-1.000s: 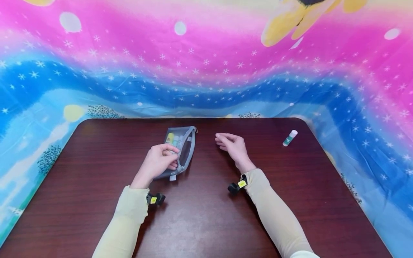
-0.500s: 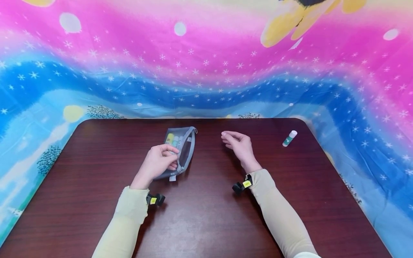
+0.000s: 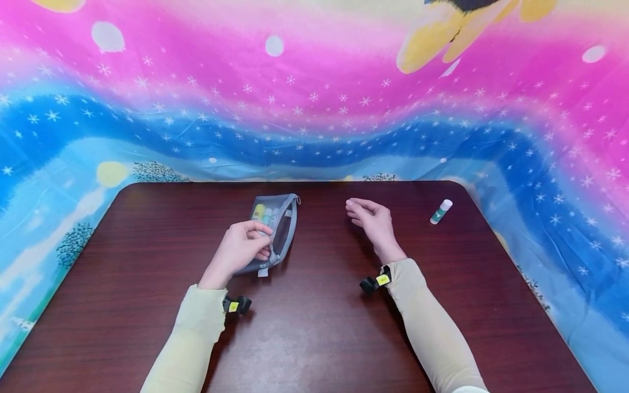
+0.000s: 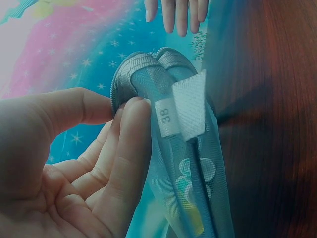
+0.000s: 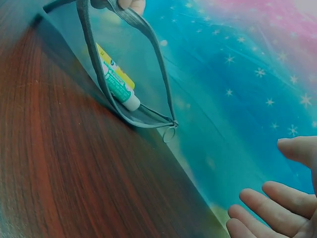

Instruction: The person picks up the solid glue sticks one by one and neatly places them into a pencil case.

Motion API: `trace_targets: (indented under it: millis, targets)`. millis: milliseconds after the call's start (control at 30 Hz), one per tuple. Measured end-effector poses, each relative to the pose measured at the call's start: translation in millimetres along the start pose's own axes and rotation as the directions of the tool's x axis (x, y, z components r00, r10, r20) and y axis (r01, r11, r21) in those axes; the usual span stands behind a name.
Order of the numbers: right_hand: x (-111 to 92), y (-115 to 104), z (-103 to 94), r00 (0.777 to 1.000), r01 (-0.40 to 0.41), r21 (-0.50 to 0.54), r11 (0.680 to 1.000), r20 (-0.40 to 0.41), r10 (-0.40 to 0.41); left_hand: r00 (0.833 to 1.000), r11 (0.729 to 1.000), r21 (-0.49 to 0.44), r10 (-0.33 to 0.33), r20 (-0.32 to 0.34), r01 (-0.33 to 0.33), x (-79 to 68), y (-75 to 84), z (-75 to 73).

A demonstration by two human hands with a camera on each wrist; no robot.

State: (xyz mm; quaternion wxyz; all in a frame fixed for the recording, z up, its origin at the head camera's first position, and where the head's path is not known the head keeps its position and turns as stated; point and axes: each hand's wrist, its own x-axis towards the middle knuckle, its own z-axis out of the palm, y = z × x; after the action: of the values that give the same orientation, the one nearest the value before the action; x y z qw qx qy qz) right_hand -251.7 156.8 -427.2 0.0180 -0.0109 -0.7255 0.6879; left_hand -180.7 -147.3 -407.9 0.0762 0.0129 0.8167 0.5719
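A grey mesh zipper pouch (image 3: 294, 221) lies on the table left of centre, its mouth unzipped and facing right. My left hand (image 3: 241, 245) pinches the upper edge of that mouth between thumb and fingers, as the left wrist view also shows. Inside the pouch, a green-and-white glue stick (image 5: 120, 89) rests beside a yellow one (image 5: 124, 77); other white round ends show through the mesh. My right hand (image 3: 375, 222) hovers above the table to the right of the pouch, fingers relaxed and holding nothing. Farther right, a white-and-green glue stick (image 3: 441, 212) lies on the table.
The dark reddish-brown wooden table (image 3: 304, 338) ends at a rounded back edge. A colourful printed cloth (image 3: 314, 120) hangs behind and beside it. White tags (image 4: 190, 106) stick out from the pouch's near end, and a zipper ring (image 5: 169, 134) hangs at its far end.
My right hand has moved to the right, away from the pouch and towards the lone glue stick. The left hand and the pouch have stayed in place.
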Motion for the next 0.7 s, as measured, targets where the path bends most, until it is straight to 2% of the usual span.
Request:
trace_targets:
  millis: [467, 600, 700]
  targets:
    - [2.5, -2.0, -12.7, 0.999, 0.023, 0.029, 0.999, -0.039, -0.021, 1.0, 1.0, 0.007, -0.001, -0.001, 0.001, -0.5, 0.7, -0.3]
    - [24.2, 27.4, -25.5, 0.999, 0.043, 0.06, 0.997, -0.024, -0.042, 1.0, 1.0, 0.008, -0.005, -0.002, 0.005, -0.5, 0.6, -0.3]
    - [32.9, 38.8, -32.1, 0.999, 0.041, 0.074, 0.996, -0.022, -0.04, 1.0, 1.0, 0.008, -0.008, -0.003, 0.008, -0.7, 0.5, -0.3]
